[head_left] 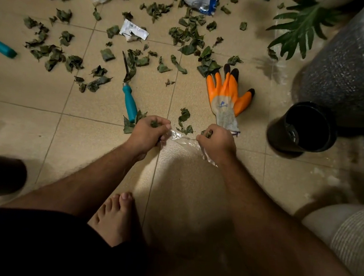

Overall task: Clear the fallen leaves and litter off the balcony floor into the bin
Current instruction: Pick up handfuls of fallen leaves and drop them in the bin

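On the tiled balcony floor (69, 140), dried leaves (55, 55) lie scattered beside a teal-handled tool (129, 102). The left hand (147, 132) clenches a few leaves; the right hand (217, 141) grips leaves too, clear plastic film (183, 141) between them. An orange glove (227, 93) lies nearby, the black bin (304, 127) farther right.
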Available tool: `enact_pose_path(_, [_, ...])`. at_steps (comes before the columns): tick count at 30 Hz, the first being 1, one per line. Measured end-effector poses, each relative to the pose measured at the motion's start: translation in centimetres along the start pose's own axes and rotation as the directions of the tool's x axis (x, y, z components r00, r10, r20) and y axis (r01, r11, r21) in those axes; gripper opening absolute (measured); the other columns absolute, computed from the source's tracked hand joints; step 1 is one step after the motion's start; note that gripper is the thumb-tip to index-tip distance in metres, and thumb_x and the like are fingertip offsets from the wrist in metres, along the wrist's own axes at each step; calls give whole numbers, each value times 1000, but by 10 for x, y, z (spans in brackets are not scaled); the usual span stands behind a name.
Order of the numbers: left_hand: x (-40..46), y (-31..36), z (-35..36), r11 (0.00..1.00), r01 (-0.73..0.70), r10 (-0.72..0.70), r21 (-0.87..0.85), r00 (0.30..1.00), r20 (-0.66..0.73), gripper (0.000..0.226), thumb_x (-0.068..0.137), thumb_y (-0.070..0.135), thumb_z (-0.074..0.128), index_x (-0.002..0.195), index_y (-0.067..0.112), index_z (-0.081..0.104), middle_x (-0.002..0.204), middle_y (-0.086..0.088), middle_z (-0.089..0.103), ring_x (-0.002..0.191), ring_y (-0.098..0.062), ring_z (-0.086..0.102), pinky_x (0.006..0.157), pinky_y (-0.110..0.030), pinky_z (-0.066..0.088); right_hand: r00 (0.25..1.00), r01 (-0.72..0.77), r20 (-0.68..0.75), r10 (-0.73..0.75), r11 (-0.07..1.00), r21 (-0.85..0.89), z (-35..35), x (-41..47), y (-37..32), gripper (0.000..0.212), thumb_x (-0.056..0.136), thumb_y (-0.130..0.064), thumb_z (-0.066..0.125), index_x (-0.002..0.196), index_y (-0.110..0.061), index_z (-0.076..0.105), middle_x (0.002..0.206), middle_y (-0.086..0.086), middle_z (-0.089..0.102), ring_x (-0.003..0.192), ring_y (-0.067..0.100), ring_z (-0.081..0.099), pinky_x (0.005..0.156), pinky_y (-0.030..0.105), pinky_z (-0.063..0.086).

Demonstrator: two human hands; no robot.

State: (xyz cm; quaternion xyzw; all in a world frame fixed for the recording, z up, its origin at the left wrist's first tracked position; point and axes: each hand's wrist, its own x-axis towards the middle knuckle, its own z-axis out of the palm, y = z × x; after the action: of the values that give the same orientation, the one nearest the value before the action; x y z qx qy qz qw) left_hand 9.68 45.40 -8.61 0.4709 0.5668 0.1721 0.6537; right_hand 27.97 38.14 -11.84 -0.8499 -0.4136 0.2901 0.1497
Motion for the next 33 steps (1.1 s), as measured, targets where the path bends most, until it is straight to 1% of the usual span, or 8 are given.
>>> enact_pose_path(3, [6,-3,5,949,-144,159,280,987,-31,12,96,16,60,106,16,66,106,-1,67,90,-8,62,72,-19,52,996,-35,-55,67,894,447,-11,-11,4,19,86,-20,68,77,-6,59,69,4,58,62,16,53,55,26,42])
enact_pose_path(6, [13,-4,12,874,-226,245,430,969,12,10,94,25,63,97,17,69,95,8,67,90,-5,60,84,-29,50,948,-223,73,310,483,847,-26,-26,16,8,89,-10,58,82,-8,60,72,7,56,54,12,48,43,23,35])
enact_pose_path(9, [17,-3,19,800,-268,285,537,957,54,20,91,34,67,90,15,71,89,7,69,87,-8,63,80,-32,51,885,-275,163,437,206,939,-34,-41,36,8,86,-5,54,84,-9,60,84,11,62,63,16,52,45,23,31])
enact_pose_path(12, [18,-4,25,755,-279,284,594,955,89,24,89,41,68,88,18,70,92,3,72,89,-13,64,79,-36,53,866,-289,125,483,283,914,-37,-47,47,8,85,-3,56,88,-11,57,81,10,66,63,15,54,45,24,32])
enact_pose_path(17, [16,-5,23,718,-300,293,628,949,118,21,89,41,68,85,20,69,86,7,69,85,-11,63,75,-34,52,919,-277,-78,385,774,569,-27,-26,43,12,81,-11,66,92,-15,64,80,-2,66,69,11,59,54,24,45])
enact_pose_path(20, [17,-7,17,726,-289,291,624,951,102,21,88,40,70,85,20,69,86,9,68,86,-10,63,76,-34,52,944,-228,-152,291,914,337,-14,-17,38,21,79,-31,75,97,-22,69,91,-7,69,82,14,62,69,30,53])
enact_pose_path(26, [19,-6,12,720,-285,312,633,947,71,18,86,38,72,87,20,69,83,15,63,82,-7,59,72,-30,50,961,-184,-180,209,972,145,-3,-13,36,16,85,-31,72,89,-16,68,90,2,71,82,19,64,73,38,58])
enact_pose_path(33, [29,-2,25,528,-390,405,754,897,180,21,87,32,71,106,22,69,105,2,71,93,-15,63,76,-28,49,959,-160,-180,221,940,302,-10,-19,39,15,85,-15,65,73,-16,57,67,-5,56,68,17,58,58,27,45])
